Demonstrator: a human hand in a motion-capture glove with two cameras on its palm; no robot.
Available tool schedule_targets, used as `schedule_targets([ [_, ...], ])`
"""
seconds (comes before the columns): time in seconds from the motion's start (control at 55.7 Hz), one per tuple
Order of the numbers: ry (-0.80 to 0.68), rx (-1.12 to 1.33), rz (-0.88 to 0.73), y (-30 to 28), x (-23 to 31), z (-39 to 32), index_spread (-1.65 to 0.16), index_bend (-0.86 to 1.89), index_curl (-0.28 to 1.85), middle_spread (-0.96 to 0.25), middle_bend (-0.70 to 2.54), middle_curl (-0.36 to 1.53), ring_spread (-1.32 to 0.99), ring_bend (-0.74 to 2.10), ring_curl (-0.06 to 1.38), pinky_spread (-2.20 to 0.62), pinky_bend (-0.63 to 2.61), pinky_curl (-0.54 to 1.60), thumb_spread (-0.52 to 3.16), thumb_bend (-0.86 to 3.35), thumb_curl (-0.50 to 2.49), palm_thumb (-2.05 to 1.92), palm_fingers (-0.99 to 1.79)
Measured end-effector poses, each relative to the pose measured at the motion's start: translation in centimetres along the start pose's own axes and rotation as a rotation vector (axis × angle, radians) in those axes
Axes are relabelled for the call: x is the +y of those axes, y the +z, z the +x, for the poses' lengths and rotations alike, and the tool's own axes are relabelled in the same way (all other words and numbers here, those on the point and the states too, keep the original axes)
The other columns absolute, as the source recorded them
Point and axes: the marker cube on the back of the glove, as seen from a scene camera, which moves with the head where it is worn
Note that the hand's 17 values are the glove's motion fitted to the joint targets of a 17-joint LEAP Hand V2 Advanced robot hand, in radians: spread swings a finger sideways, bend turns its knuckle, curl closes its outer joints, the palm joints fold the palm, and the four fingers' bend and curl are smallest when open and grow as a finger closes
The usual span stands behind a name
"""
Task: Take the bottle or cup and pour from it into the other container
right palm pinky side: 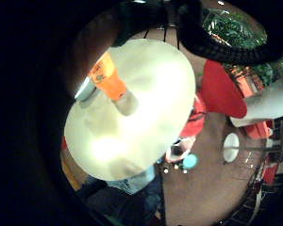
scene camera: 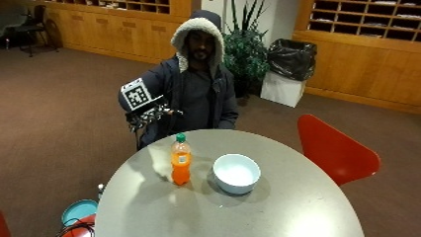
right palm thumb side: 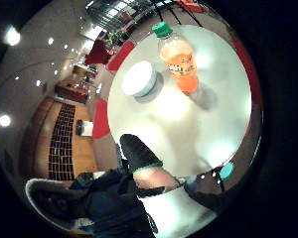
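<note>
Your bottle [scene camera: 180,160] stands upright on the table [scene camera: 289,207], green cap on, mostly full of orange drink; the white bowl [scene camera: 236,173] sits just beside it; your hand [scene camera: 150,116] is raised above the table edge, holding nothing; I cannot tell its finger spread.

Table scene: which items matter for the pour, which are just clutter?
Job:
- orange soda bottle, green cap on, upright on the table
- white bowl beside it
- gloved right hand, raised above the table edge, holding nothing

Lying about:
- red chair
- black-bagged bin
- potted plant
</note>
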Motion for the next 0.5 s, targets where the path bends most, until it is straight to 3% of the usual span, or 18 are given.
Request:
schedule_targets([
  [0.216, 0.059, -0.262, -0.082, 5.8, -3.2, 1.7, -0.36, 0.16, 0.3, 0.06, 0.17, 0.28, 0.18, 0.17, 0.11, 0.37, 0.6, 0.37, 0.89, -0.03, 0.35, 0.31, 0.03],
  [0.503, 0.021, -0.688, -0.099, 12.1, -7.3, 1.5, -0.31, 0.15, 0.29, 0.11, 0.16, 0.27, 0.2, 0.19, 0.13, 0.37, 0.73, 0.39, 0.82, -0.03, 0.36, 0.36, 0.02],
])
